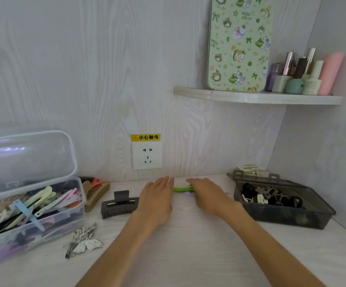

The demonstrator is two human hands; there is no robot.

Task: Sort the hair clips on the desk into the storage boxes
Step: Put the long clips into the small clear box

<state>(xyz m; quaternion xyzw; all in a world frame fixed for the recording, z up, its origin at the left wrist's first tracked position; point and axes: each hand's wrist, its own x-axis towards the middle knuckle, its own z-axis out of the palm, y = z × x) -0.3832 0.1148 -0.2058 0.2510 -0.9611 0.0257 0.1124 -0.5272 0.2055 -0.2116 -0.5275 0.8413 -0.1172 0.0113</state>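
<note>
Clear box (43, 206) brims with clips, dark box (281, 212) (lidless) too — both hands' fingers (163, 181) flat, holding nothing.

A white wall socket (146, 155) is mounted on the pale wood-grain wall panel (85, 79), directly above and beyond the hands. A yellow warning label with black characters (145, 137) is fixed along its top edge. A curved white corner shelf (250, 97) is fitted higher up, above and to the right of the right hand. A pale green rectangular tin printed with cats and bows (239, 44) is stood upright on the shelf, leaned against the wall. A group of nail-polish bottles (298, 76) is placed just beside the tin, on its right. A pink cylindrical tube (331, 73) is stood at the far right end of the group.
</note>
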